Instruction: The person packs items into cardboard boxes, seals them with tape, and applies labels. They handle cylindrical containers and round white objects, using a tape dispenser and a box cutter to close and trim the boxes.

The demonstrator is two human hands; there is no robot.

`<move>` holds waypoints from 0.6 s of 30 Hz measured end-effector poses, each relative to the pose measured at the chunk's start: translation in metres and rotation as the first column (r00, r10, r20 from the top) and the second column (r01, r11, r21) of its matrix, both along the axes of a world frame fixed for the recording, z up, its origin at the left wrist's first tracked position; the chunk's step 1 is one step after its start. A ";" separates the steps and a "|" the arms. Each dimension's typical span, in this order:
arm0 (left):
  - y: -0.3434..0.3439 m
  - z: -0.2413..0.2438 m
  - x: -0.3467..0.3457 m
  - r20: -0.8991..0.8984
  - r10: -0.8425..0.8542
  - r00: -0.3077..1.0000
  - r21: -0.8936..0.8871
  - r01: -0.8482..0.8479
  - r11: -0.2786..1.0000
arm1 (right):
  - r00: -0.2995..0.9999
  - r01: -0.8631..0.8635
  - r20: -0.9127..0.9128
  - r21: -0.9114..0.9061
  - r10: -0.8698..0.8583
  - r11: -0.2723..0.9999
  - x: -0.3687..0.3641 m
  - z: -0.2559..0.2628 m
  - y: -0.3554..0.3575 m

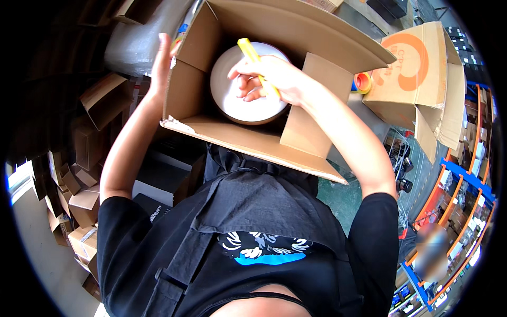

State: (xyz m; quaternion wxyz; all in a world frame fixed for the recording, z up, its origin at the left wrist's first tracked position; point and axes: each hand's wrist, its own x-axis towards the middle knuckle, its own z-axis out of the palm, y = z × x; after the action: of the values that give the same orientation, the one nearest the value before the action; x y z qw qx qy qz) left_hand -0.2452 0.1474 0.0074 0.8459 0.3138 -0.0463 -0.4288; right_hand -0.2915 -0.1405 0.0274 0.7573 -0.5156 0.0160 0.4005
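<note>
An open cardboard box [253, 20] sits before me, its flaps spread outward. Inside it lies a round, white, glossy object [229, 103], its kind unclear, partly covered by my arm. My right hand [265, 77] is over that object, holding a yellow-handled cutter, seemingly a utility knife [248, 48]. Whether the knife touches the white surface I cannot tell. At the box's left side, my left hand [160, 65] grips the edge of the wall, with some of its fingers hidden.
Another cardboard box [412, 75] with orange print stands at the right. Beside it are colourful round rolls [361, 82], apparently tape. Cardboard boxes [85, 202] are piled at the left. Orange-and-blue shelving [467, 174] and a wire rack [396, 152] lie farther right.
</note>
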 end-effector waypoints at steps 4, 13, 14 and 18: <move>-0.029 -0.014 -0.029 -0.062 0.102 0.993 0.579 -0.047 0.814 | 0.986 -0.123 -0.134 -0.166 0.101 0.978 0.029 -0.026 0.045; -0.024 -0.023 -0.024 -0.254 0.004 0.967 0.380 0.096 0.920 | 0.996 0.033 -0.080 -0.201 -0.050 0.979 0.035 -0.023 0.086; -0.029 -0.016 -0.025 -0.267 0.034 0.963 0.410 0.082 0.908 | 0.998 0.040 -0.039 -0.232 -0.050 0.972 0.035 -0.024 0.088; -0.049 0.005 -0.025 -0.238 0.206 0.949 0.562 -0.038 0.826 | 0.992 0.115 -0.026 -0.238 -0.125 0.964 0.031 -0.030 0.092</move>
State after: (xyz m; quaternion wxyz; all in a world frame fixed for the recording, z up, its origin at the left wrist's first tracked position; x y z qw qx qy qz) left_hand -0.2705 0.0981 0.0122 0.7429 0.4803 0.2231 -0.4094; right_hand -0.2600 -0.0483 -0.0026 0.7130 -0.5918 0.1101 0.3595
